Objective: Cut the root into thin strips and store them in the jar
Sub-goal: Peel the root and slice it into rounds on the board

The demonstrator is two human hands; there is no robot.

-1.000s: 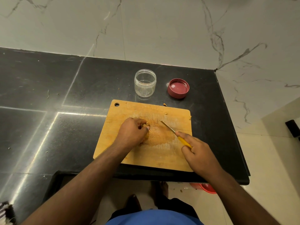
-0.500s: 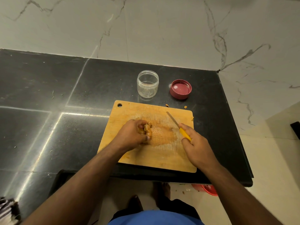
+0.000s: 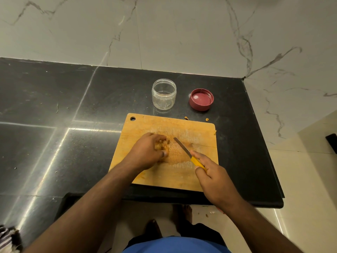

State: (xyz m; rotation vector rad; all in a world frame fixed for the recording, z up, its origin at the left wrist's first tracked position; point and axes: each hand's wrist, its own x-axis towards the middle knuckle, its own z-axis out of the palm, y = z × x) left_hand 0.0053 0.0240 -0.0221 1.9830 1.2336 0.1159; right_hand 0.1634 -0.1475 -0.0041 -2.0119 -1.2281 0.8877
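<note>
Fingers of the left hand (image 3: 148,150) curl around a small heap of cut root (image 3: 162,144), the thumb closing in from the near side, bunching the yellowish pieces together at the middle of a wooden cutting board (image 3: 145,125). Just to the right, the right hand (image 3: 212,177) clamps its fingers and thumb on the yellow handle of a knife (image 3: 188,155), forefinger laid along the top, the narrow blade angled far and left with its tip close beside the heap; whether the blade touches the wood cannot be told. Between heap and blade the board bears an orange-stained, scored patch. The board, with a hanging hole at its far-left corner, lies on a black stone counter (image 3: 73,106), its near edge close to the counter's front.

Beyond the board's far edge stands an open clear jar (image 3: 164,94), upright, apparently holding nothing. To its right, apart from it, the red lid (image 3: 201,99) rests with its inside facing up. Two small scraps of root (image 3: 186,117) lie on the counter just past the board's far edge, and another sits at the board's right edge. White veined marble tile rises behind the counter. Bare feet and a blue garment show at the near edge.
</note>
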